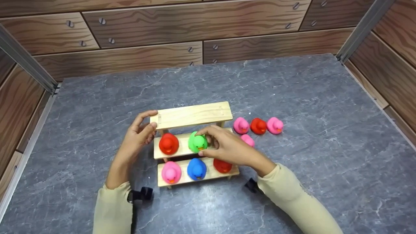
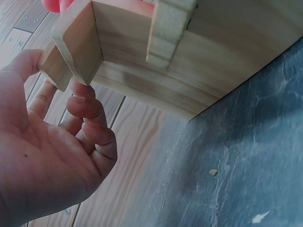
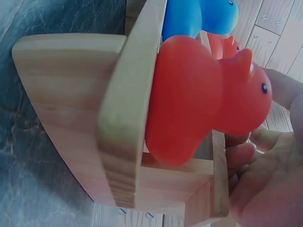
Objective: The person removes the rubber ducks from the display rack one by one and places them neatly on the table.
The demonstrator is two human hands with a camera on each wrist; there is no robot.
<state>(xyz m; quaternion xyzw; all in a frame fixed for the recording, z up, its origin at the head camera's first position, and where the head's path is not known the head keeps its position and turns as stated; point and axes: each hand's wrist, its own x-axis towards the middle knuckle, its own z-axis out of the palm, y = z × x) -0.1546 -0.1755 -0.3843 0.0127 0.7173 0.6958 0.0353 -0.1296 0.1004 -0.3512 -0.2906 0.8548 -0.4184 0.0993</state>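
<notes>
A three-step wooden stand (image 1: 195,114) stands on the grey surface. My left hand (image 1: 136,136) grips the left end of its top step, thumb and fingers at the board's end. On the middle step, my right hand (image 1: 229,146) pinches a green rubber duck (image 1: 194,142) between thumb and index finger. A red duck (image 1: 168,143) sits to its left. The lowest step bears a pink duck (image 1: 171,172), a blue duck (image 1: 196,169) and another red duck (image 3: 189,94), which the right hand partly covers in the head view. Nothing sits on the top step.
Right of the stand, a pink duck (image 1: 241,125), a red duck (image 1: 258,126) and another pink duck (image 1: 275,125) form a row. One more pink duck (image 1: 248,140) is partly hidden behind my right hand. Wood-patterned walls (image 1: 195,22) enclose the surface.
</notes>
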